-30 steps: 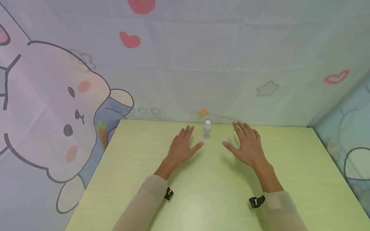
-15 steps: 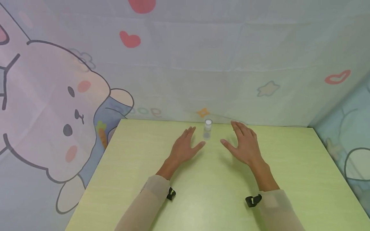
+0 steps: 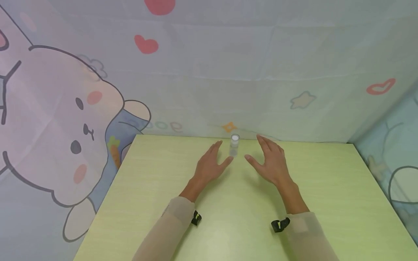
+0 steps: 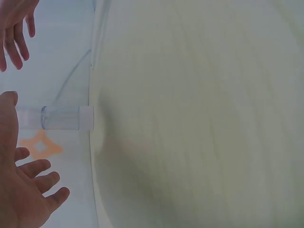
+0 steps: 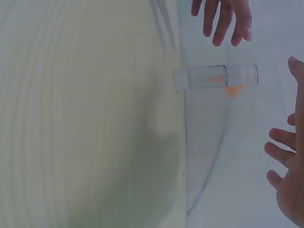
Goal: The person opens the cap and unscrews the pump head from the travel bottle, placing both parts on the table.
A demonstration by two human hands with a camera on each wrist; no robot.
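Note:
A small clear cylinder (image 3: 234, 140) with whitish ends stands upright near the table's back edge, between my two hands. Through its see-through wall, a dark line shows round the middle of the cylinder (image 5: 207, 77) in the right wrist view. On its left side, my left hand (image 3: 208, 165) holds nothing, fingers extended forward and thumb spread toward the cylinder. My right hand (image 3: 273, 165) is a little farther off on the other side, also bare, its thumb pointing inward. In the left wrist view the cylinder (image 4: 61, 118) appears apart from the fingers of both hands.
The pale yellow table (image 3: 156, 174) ends at the back against a hanging cloth (image 3: 209, 61) printed with hearts and a rabbit. Another cloth (image 3: 400, 145) hangs along the right side. Both wrists carry black straps (image 3: 280, 225).
Both hands have drawn closer together: the left has shifted to the right, the right to the left. The cylinder has stayed where it was.

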